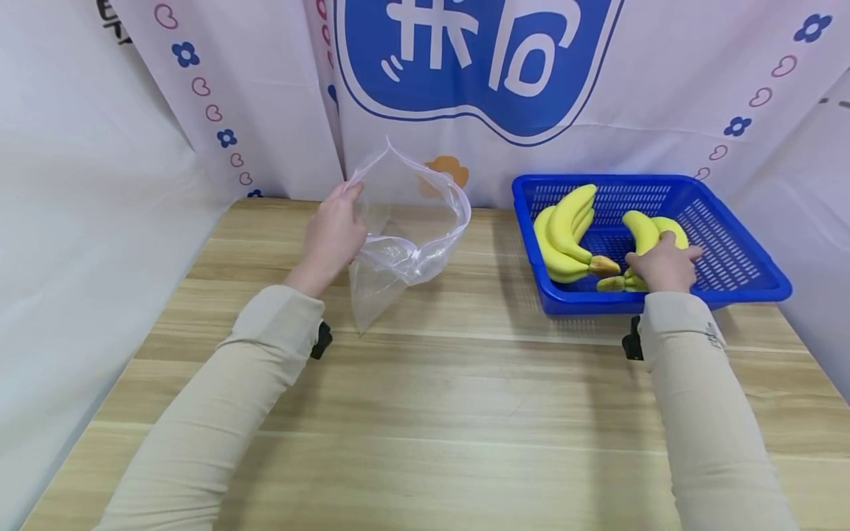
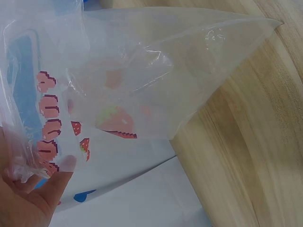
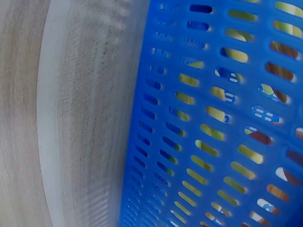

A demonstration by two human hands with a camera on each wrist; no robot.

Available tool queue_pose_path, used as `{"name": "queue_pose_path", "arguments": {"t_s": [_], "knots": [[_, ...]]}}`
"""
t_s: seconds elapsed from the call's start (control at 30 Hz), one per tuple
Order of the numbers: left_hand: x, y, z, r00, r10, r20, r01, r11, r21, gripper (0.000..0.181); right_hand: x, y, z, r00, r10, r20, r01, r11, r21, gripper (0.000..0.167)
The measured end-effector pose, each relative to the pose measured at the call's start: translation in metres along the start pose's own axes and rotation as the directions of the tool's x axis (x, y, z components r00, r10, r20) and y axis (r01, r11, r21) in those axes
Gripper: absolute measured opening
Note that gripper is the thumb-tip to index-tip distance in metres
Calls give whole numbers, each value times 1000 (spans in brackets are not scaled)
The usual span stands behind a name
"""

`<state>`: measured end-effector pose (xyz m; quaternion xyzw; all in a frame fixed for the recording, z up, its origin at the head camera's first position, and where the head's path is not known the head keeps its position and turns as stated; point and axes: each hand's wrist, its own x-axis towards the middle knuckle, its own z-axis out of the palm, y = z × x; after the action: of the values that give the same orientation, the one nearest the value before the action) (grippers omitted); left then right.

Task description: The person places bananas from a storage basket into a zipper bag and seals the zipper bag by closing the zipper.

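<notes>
A clear zip-top plastic bag (image 1: 425, 258) hangs with its mouth spread wide and its pointed bottom corner low. My left hand (image 1: 334, 232) pinches the left side of its rim; in the left wrist view the thumb and fingers grip the crumpled film (image 2: 28, 161). Inside a blue slatted basket (image 1: 744, 295), my right hand (image 1: 667, 267) grips a bunch of yellow bananas (image 1: 640, 230), its thumb on the left and fingers spread over the top. Part of that bunch is hidden beneath the hand. The right wrist view shows the basket's wall (image 3: 189, 127) but not the hand.
Another bunch of bananas (image 1: 564, 232) lies at the left inside the basket. Both basket and bag are over the rear of a wooden table (image 1: 451, 413). Behind them hangs a white printed curtain (image 1: 265, 88), close to the table's back edge.
</notes>
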<state>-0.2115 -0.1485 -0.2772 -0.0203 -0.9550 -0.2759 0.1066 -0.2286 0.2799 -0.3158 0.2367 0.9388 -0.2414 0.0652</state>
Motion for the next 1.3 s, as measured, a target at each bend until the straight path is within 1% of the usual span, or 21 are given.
{"name": "queue_pose_path", "arguments": {"t_s": [0.17, 0.37, 0.57, 0.73, 0.9, 0.97, 1.2, 1.3], "knots": [[1, -1, 1, 1000, 5, 7, -5, 1000, 3, 55, 2, -1, -2, 1000, 7, 6, -7, 999, 31, 83], [2, -1, 2, 1000, -3, 18, 3, 1000, 7, 55, 3, 0, -3, 999, 44, 28, -44, 999, -24, 95], [2, -1, 2, 1000, -1, 13, 1, 1000, 1, 54, 5, 1, -5, 999, 39, 29, -38, 999, -34, 94], [2, -1, 2, 1000, 0, 13, 0, 1000, 7, 54, 5, 1, -6, 998, 38, 43, -39, 999, 6, 99], [2, 0, 1, 1000, -1, 16, 1, 1000, 8, 54, 2, 1, -7, 992, 58, 112, -66, 996, 67, 102], [2, 1, 1, 1000, -1, 16, 1, 1000, 9, 54, 1, 1, -7, 990, 60, 125, -71, 994, 85, 102], [2, 2, 1, 1000, -1, 9, 1, 1000, 11, 55, 4, 2, -4, 996, 15, 85, -21, 997, 70, 102], [3, 2, 1, 1000, 1, 16, -1, 1000, 14, 55, 5, 2, -4, 996, 13, 84, -17, 999, 51, 105]]}}
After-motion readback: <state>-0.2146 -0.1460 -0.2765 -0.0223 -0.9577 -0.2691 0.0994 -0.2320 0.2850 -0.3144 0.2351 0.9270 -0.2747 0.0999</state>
